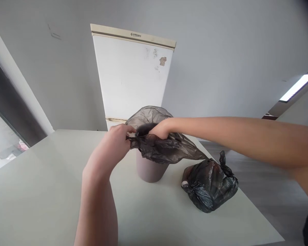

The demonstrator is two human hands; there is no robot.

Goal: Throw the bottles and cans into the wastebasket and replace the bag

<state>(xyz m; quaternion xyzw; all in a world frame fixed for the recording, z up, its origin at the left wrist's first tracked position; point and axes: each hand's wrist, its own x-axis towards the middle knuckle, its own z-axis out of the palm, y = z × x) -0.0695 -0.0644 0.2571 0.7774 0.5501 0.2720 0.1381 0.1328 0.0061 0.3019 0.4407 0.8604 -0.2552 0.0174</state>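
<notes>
A pinkish-grey trash bin (pixel 151 169) stands upright on the pale table. Over its mouth spreads a thin, see-through black garbage bag (pixel 166 150), puffed up at the back and draped over the front. My left hand (pixel 120 136) grips the bag's edge at the left of the rim, thumb and fingers closed on the plastic. Down inside the bag's opening reaches my right hand (pixel 160 128); its fingers are hidden by the plastic. Right of the bin sits a full, knotted black garbage bag (pixel 210 184), touched or nearly touched by the loose bag's trailing corner.
The pale table (pixel 61 198) ends at a right edge close to the knotted bag, with wooden floor (pixel 261 191) below. Behind the table stands a white refrigerator (pixel 130 75) against a grey wall. A doorway or window opening lies at far left.
</notes>
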